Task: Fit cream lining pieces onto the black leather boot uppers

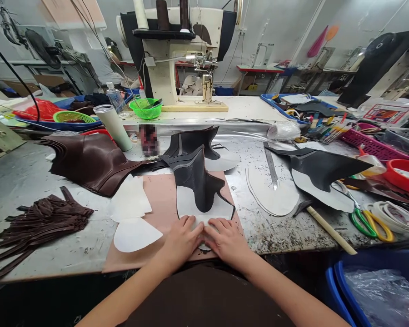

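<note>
Head view: I look down at both hands, side by side at the bottom centre of the frame, near the front edge of the worktop [27, 177].
Left hand [182, 238]: flat, fingers spread, pressing down on the near edge of the white lining piece [186, 206]; nothing is pinched or lifted in this grip.
Right hand [226, 238]: also flat and open, palm down on the same near edge, touching the left hand at the thumbs.
Work piece: a dark leather upper [197, 179] lies on the white lining piece, its tall part pointing away from me; both rest on a pink mat [160, 195] at centre.
Done so far, I judge: dark leather and lining are laid together and aligned, and the near edge is being pressed flat.
Waiting, I judge: two loose white liners [131, 200] lie left of the mat, a brown leather stack [88, 161] sits at upper left, and more dark uppers [192, 141] lie behind the mat.
Right of frame: another dark upper on white lining [322, 170], a steel ruler [271, 165], a hammer handle [330, 229] and green-and-yellow scissors [370, 222].
Far edge: a sewing machine [177, 50] stands at top centre.
Left edge: a bundle of brown straps [46, 218].
</note>
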Available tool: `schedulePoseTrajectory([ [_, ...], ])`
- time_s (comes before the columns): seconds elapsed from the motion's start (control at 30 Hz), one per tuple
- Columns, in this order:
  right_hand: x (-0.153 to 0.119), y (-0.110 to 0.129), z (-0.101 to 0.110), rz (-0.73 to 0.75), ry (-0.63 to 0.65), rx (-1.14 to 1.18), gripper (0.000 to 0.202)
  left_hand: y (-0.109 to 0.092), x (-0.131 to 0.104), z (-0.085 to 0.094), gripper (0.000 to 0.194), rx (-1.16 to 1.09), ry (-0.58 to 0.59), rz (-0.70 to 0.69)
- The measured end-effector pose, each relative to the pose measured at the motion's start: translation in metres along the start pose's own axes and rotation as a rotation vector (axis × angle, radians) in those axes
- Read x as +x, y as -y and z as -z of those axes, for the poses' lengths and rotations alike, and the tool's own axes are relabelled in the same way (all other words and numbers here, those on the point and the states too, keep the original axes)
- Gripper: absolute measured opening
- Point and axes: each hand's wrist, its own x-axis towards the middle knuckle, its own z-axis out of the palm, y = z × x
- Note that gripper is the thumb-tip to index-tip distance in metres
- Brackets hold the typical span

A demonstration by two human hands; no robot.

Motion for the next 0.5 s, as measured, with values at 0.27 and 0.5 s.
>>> schedulePoseTrajectory([
  [0.27, 0.068, -0.017, 0.029, -0.161, 0.035, 0.031, 0.046, 0.015, -0.012, -0.019, 0.032, 0.076, -0.16, 0.007],
  [0.5, 0.106, -0.031, 0.034, -0.248, -0.107, -0.13, 0.037, 0.042, -0.004, -0.029, 0.066, 0.053, -0.448, -0.15],
])
